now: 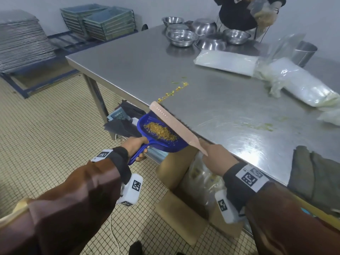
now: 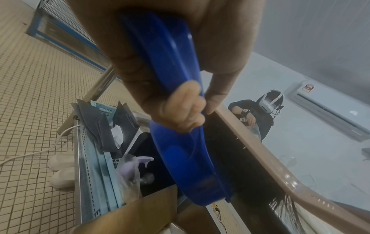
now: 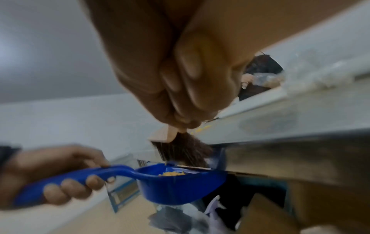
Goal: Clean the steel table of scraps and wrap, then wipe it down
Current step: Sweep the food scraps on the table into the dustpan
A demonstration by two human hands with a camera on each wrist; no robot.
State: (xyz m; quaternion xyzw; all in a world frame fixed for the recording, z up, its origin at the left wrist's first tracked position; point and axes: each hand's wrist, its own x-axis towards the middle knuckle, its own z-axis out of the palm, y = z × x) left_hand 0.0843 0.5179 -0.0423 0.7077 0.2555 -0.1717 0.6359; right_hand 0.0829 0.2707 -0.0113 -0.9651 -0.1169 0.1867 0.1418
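While the left hand (image 1: 135, 144) grips the handle of the blue dustpan (image 1: 161, 134), its fingers curled all the way round it, the pan sits just under the near edge of the steel table (image 1: 211, 100). A small heap of yellow scraps (image 1: 161, 131) lies inside the pan. The right hand (image 1: 218, 159) is closed round the end of a tan brush (image 1: 176, 124). The brush lies along the table edge, right above the pan, with its dark bristles pointing down at the pan's mouth. More scraps (image 1: 176, 90) make a thin line on the table, just past the far tip of the brush. A greenish smear (image 1: 261, 126) marks the steel to the right of the hands. Two white bags (image 1: 228, 62) lie farther back on the table. Steel bowls (image 1: 182, 37) stand at the far end. A grey cloth (image 1: 312, 173) lies on the table edge beside the right wrist. A cardboard box (image 1: 176, 183) stands on the floor below the hands.
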